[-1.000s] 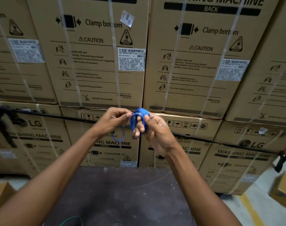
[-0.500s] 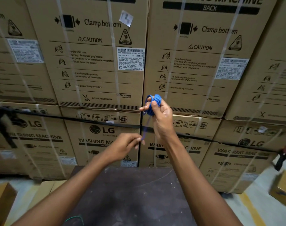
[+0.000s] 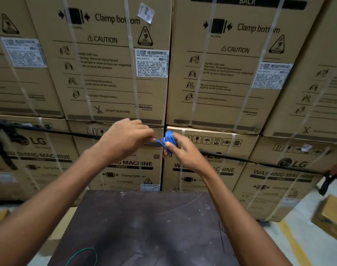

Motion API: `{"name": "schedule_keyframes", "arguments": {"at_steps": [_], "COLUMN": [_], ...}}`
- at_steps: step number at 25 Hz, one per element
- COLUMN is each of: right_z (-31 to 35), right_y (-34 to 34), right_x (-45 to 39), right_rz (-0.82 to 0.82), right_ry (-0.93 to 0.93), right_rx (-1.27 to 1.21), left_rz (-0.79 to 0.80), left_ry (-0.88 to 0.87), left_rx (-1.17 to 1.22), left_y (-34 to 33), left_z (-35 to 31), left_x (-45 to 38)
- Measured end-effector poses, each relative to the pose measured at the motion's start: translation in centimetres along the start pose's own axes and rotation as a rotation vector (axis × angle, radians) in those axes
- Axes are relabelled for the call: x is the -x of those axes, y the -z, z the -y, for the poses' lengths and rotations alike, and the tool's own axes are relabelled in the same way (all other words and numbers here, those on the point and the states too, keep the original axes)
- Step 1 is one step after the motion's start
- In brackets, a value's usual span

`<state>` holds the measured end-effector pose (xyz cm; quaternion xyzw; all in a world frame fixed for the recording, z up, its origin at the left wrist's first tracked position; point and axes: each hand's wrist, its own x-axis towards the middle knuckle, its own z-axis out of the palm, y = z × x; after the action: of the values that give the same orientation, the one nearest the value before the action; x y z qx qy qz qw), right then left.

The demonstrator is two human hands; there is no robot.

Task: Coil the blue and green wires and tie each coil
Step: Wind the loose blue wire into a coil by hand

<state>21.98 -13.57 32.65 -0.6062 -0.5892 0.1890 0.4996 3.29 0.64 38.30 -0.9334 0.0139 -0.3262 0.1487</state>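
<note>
Two hands meet above the far edge of the desk [image 3: 144,217]. The right hand [image 3: 185,152] is closed around the blue coil [image 3: 170,138], thumb pressed across its bundled turns. The left hand [image 3: 125,139] pinches the coil's free tail [image 3: 158,141], which runs short and taut from fingertips to bundle.

Half a second earlier the hands were well apart: the right held the coil high, the left had drawn the tail down and away. A second ago they were together, as now. The left hand has thus come back up to the coil with the tail shortened, which reads as one wrap of the tail around the bundle just completed or being cinched. Judged from this, the blue coil is formed and its tie is under way; whether a knot is yet closed cannot be told, since the fingers hide the crossing.

The green wire [image 3: 83,255] lies loose on the near left of the desk, only a curved loop of it in view at the lower frame edge, uncoiled and untouched. That half of the task remains.

The desk is a dark, scuffed board with pale smears and thin scratch lines. Behind it stand stacked cartons [image 3: 110,73] printed with washing-machine handling marks, bound with pale straps; a black strap [image 3: 260,164] crosses the lower row. Pale floor [image 3: 298,237] with a yellow line shows at right, beside a smaller box [image 3: 331,215].
</note>
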Motion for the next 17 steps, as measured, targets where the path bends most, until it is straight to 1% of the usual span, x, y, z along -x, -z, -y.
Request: {"name": "schedule_keyframes", "arguments": {"at_steps": [1, 3, 4, 8, 11, 13, 15, 17], "right_z": [0.4, 1.6, 2.1, 3.4, 3.4, 3.2, 2.9, 2.8], "right_y": [-0.2, -0.4, -0.4, -0.5, -0.5, -0.5, -0.5, -0.6], "right_x": [0.3, 0.9, 1.2, 1.5, 1.3, 1.4, 1.5, 1.6], "right_rz": [0.068, 0.143, 0.155, 0.161, 0.144, 0.135, 0.134, 0.145], "right_ry": [-0.018, -0.064, -0.065, 0.041, 0.017, -0.004, -0.024, -0.033], "right_rx": [-0.019, -0.139, -0.2, -0.386, -0.591, -0.692, -0.744, -0.782], "left_rz": [-0.022, -0.076, -0.098, -0.168, -0.203, -0.156, -0.039, 0.088], "left_ry": [-0.019, 0.005, 0.04, 0.213, 0.276, 0.394, 0.529, 0.577], "left_rx": [-0.006, 0.047, 0.11, 0.454, 0.596, 0.811, 1.062, 1.198], "left_y": [0.1, -0.1, -0.3, -0.9, -1.6, -1.7, -1.1, -0.4], "left_z": [0.4, 0.8, 1.0, 0.7, -0.6, -1.1, -1.3, -0.7], "left_x": [-0.4, -0.6, -0.5, 0.5, 0.5, 0.1, -0.5, -0.9]}}
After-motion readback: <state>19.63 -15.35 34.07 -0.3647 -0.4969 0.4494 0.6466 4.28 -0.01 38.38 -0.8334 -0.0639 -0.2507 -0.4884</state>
